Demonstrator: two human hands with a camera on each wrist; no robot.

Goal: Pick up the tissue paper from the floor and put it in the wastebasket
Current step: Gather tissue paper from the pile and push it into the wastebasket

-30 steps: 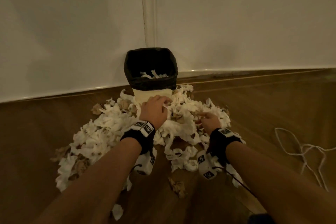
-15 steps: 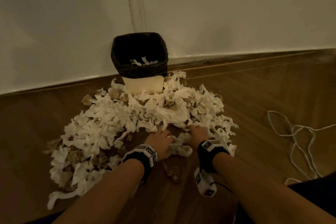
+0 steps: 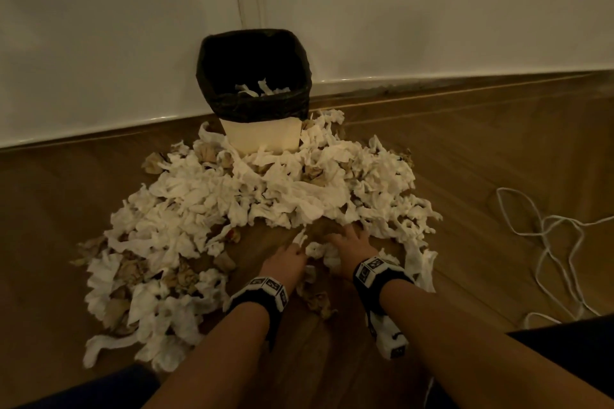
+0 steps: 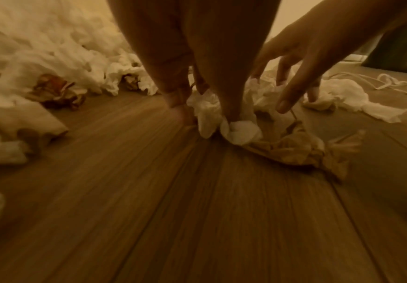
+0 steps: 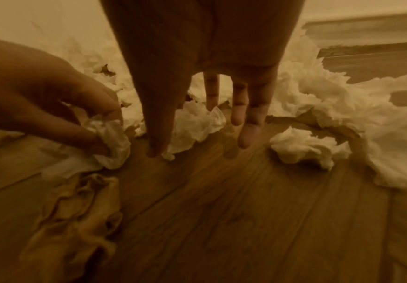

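- On the wood floor [image 3: 465, 176], head view: big heap of tissue paper [image 3: 206, 209], white w/ some brown crumpled bits mixed in, fans out from the foot of the wastebasket [image 3: 262, 136] toward the camera. Basket stands vs. the wall [image 3: 432, 10], black liner [image 3: 252, 103] folded over its rim, a few white scraps inside.
- Same view: both hands down at the near edge of the heap. Left hand [image 3: 285, 257] has fingers bunched on a small white wad [image 3: 319, 249] lying between the two hands. Right hand [image 3: 354, 242] just beside it, fingers spread, tips on floor + tissue. Black-and-white marker bands on both wrists. White cord [image 3: 545, 242] loops on the floor well off to the right.
- Left wrist view: left hand [image 4: 197, 76] seen from behind, thumb and fingertips pinching the white wad [image 4: 238, 130] right at floor level; the wad touches the boards. Right hand [image 4: 306, 57] comes in from the right, fingers splayed, tips dabbing into white tissue. Brown crumpled paper [image 4: 301, 151] lies just in front of the wad. More heap at left, blurred.
- Right wrist view: right hand [image 5: 209, 57] fills the top, fingers straight + apart, pointing down, tips at or very near the floor; holds nothing. White clump [image 5: 195, 122] sits behind the fingers, another [image 5: 301, 147] to the right. Left hand [image 5: 52, 101] at left edge, fingers curled, pinching its wad [image 5: 113, 137]. Brown crumpled sheet [image 5: 76, 220] on the floor below it.
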